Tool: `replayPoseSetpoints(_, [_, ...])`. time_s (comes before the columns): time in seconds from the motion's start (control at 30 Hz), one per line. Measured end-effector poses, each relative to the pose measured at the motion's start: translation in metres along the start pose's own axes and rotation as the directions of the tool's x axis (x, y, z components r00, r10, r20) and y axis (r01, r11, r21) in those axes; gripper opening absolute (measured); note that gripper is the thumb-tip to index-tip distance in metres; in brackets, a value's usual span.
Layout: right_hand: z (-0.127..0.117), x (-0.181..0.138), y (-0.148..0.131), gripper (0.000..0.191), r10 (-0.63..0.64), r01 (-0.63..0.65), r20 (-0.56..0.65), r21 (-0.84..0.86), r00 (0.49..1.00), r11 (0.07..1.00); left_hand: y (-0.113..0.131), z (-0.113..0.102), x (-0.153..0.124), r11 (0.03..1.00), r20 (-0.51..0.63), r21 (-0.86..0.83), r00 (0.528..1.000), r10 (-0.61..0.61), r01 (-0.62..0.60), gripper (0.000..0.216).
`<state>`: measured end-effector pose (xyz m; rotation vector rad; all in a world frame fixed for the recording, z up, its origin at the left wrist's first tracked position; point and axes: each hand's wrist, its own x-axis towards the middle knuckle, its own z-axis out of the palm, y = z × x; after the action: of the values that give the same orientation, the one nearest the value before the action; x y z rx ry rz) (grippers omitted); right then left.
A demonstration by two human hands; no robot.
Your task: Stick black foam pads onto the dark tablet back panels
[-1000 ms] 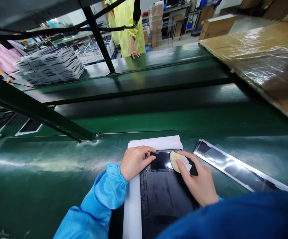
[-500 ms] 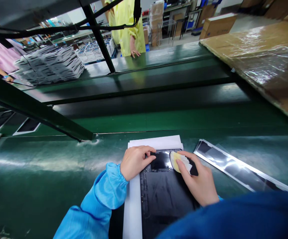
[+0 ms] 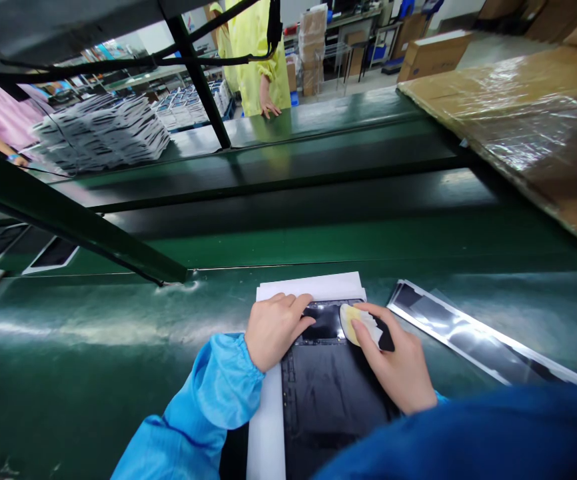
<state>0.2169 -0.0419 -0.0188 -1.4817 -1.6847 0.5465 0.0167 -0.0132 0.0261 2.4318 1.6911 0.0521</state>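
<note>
A black flat panel (image 3: 328,393) lies on a white sheet (image 3: 313,285) on the green bench in front of me. My left hand (image 3: 274,328), in a blue sleeve, rests on the panel's upper left corner with fingers bent and pressing down. My right hand (image 3: 398,367) pinches a small yellowish-white pad (image 3: 353,323) against the panel's top edge.
A long glossy black strip (image 3: 468,333) lies to the right of the sheet. Stacked printed sheets (image 3: 98,130) sit far left behind a green frame bar (image 3: 68,223). A person in yellow (image 3: 261,60) stands across the green belt (image 3: 318,167). A wrapped brown board (image 3: 528,113) fills the right.
My left hand slid slightly down and right along the panel's top corner. The right hand and pad have barely moved.
</note>
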Motion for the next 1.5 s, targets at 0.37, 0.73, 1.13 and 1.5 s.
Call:
replayPoseSetpoints(0.37, [0.002,0.003,-0.002,0.027,0.077,-0.077,0.059,-0.010,0.995,0.997,-0.026,0.022,-0.026,0.870,-0.196,0.245,0.857,0.476,-0.427,0.029])
replayPoseSetpoints(0.73, [0.003,0.011,-0.016,0.035,0.098,-0.076,0.181,-0.127,0.979,0.989,-0.030,0.016,-0.043,0.893,-0.209,0.133,0.868,0.450,-0.431,0.028])
replayPoseSetpoints(1.13, [-0.004,0.019,-0.012,0.043,0.110,-0.060,0.180,-0.260,0.977,0.964,-0.032,0.023,-0.043,0.910,-0.239,0.083,0.879,0.414,-0.406,0.026])
replayPoseSetpoints(1.5, [-0.007,0.001,0.006,0.042,0.194,-0.184,0.091,-0.106,0.977,0.977,-0.021,0.019,-0.030,0.920,-0.324,0.026,0.867,0.378,-0.392,0.023])
